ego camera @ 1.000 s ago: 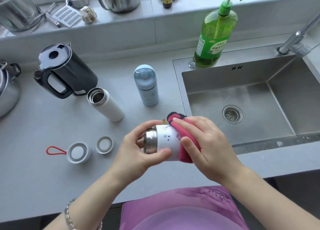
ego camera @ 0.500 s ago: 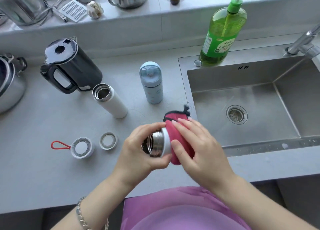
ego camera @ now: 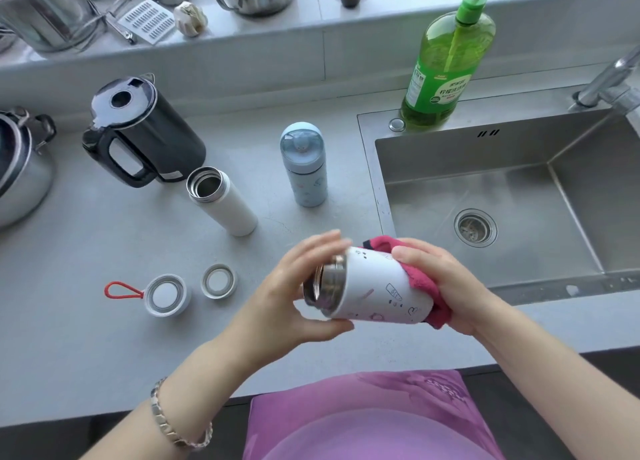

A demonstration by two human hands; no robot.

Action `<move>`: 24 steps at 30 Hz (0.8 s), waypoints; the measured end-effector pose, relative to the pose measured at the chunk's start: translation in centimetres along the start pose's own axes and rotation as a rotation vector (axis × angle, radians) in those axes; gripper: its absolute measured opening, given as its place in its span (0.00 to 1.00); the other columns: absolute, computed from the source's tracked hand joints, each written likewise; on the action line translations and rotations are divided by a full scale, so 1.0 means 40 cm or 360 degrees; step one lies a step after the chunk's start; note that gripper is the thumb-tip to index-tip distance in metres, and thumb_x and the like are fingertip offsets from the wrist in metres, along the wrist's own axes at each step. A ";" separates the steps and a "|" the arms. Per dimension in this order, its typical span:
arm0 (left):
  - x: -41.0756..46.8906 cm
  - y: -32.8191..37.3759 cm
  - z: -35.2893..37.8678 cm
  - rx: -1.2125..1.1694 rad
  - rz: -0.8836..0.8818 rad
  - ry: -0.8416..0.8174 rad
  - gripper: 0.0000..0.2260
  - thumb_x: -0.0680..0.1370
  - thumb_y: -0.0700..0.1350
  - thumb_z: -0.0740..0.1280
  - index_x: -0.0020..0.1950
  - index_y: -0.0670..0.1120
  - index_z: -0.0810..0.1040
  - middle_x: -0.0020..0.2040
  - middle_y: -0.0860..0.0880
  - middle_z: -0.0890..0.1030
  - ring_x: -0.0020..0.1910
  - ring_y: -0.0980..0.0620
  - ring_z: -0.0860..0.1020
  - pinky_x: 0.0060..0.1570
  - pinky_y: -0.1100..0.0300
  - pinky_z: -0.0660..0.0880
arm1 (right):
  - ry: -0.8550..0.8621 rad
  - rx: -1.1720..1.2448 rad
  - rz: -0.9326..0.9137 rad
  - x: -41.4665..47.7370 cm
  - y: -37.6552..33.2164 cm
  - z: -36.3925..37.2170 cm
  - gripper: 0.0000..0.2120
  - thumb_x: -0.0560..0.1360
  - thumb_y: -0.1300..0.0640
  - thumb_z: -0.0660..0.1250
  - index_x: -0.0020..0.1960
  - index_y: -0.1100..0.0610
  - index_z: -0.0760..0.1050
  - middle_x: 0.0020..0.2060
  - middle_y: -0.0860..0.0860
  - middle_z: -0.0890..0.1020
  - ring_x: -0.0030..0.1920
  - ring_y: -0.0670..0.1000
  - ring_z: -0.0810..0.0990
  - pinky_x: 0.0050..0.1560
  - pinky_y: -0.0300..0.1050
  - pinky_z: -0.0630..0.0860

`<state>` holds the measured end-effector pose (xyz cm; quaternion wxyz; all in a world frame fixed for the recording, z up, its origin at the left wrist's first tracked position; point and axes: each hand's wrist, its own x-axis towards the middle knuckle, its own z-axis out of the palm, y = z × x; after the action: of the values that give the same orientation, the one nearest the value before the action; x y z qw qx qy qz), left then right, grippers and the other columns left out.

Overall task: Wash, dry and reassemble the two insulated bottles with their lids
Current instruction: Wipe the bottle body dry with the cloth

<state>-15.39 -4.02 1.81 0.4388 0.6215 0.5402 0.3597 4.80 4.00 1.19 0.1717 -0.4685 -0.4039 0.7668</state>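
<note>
Now my left hand (ego camera: pixel 277 300) grips the bottle (ego camera: pixel 374 293) at nine o'clock; my right hand (ego camera: pixel 450 283) clamps cloth (ego camera: pixel 419 281) round its base.

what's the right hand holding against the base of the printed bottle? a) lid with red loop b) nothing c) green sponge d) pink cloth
d: the right hand wraps a pink cloth round the printed bottle at its base; the red-loop lid lies on the counter.

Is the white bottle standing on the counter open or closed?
Open: the standing white bottle shows a bare steel mouth, with no lid on it.
</note>
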 end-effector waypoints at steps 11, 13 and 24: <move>-0.011 0.046 0.018 -0.0636 -0.0690 0.0386 0.22 0.59 0.40 0.77 0.50 0.55 0.80 0.44 0.47 0.83 0.37 0.54 0.81 0.35 0.61 0.78 | 0.0374 -0.1830 -0.1403 -0.040 0.029 0.070 0.22 0.79 0.43 0.53 0.63 0.53 0.75 0.56 0.52 0.79 0.54 0.56 0.77 0.55 0.50 0.74; -0.019 0.056 0.022 -0.0469 -0.0525 0.0388 0.24 0.59 0.39 0.80 0.49 0.57 0.79 0.41 0.52 0.83 0.37 0.58 0.80 0.37 0.64 0.78 | 0.0419 -0.1972 -0.1364 -0.038 0.015 0.100 0.25 0.80 0.42 0.46 0.64 0.52 0.74 0.54 0.50 0.81 0.50 0.56 0.80 0.48 0.49 0.77; -0.054 0.025 0.031 0.0266 0.0202 0.0175 0.30 0.60 0.52 0.75 0.61 0.49 0.72 0.58 0.60 0.74 0.57 0.61 0.74 0.54 0.70 0.69 | -0.0567 -0.1174 0.0425 0.044 -0.070 0.067 0.18 0.74 0.38 0.59 0.36 0.51 0.72 0.28 0.52 0.73 0.27 0.53 0.70 0.27 0.39 0.59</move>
<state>-14.24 -6.38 2.35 0.3314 0.6682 0.5512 0.3740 1.30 5.63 2.96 -0.1805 -0.4070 -0.6102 0.6554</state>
